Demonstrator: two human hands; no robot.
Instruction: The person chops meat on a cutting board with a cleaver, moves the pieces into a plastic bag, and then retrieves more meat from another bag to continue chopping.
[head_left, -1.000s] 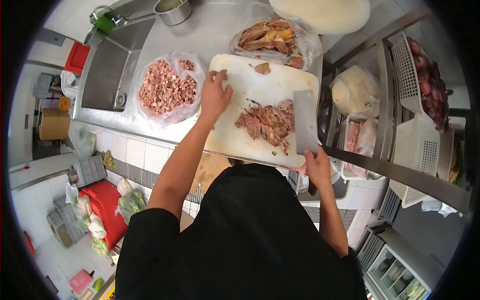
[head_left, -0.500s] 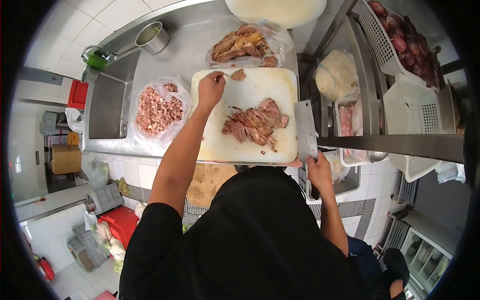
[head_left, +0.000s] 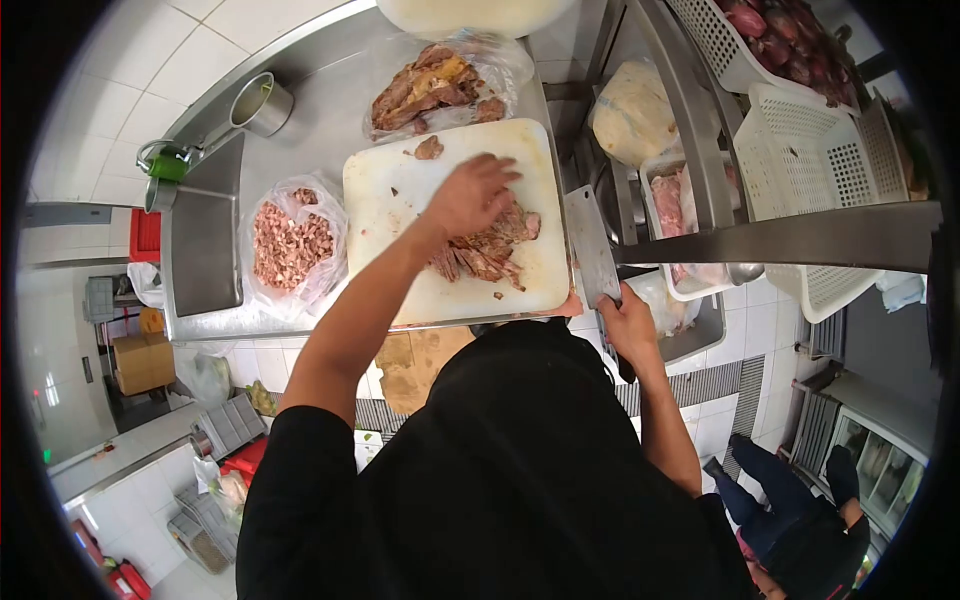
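Dark-crusted, stringy cooked meat (head_left: pixel 485 258) lies in ragged slices on a smooth, round-cornered white board (head_left: pixel 535 285), smeared with juice and crumbs. Over its far side is the left hand (head_left: pixel 470 198), fingers loosely spread and blurred; I can't tell whether they touch it. The right hand (head_left: pixel 630 322) has its fingers wrapped round the dark handle of a broad, flat steel cleaver (head_left: pixel 592 238), blade along the board's right edge.

Half a second ago the left hand was pinching at the board's far left; now it's over the meat.

On the steel table (head_left: pixel 335 105), a crinkled clear bag of diced meat (head_left: pixel 290 245) sits left of the board, bigger browned chunks (head_left: pixel 425 85) beyond it. A metal rack (head_left: pixel 820 238) hems in the right side, its rail partly hiding the perforated white baskets (head_left: pixel 800 170).
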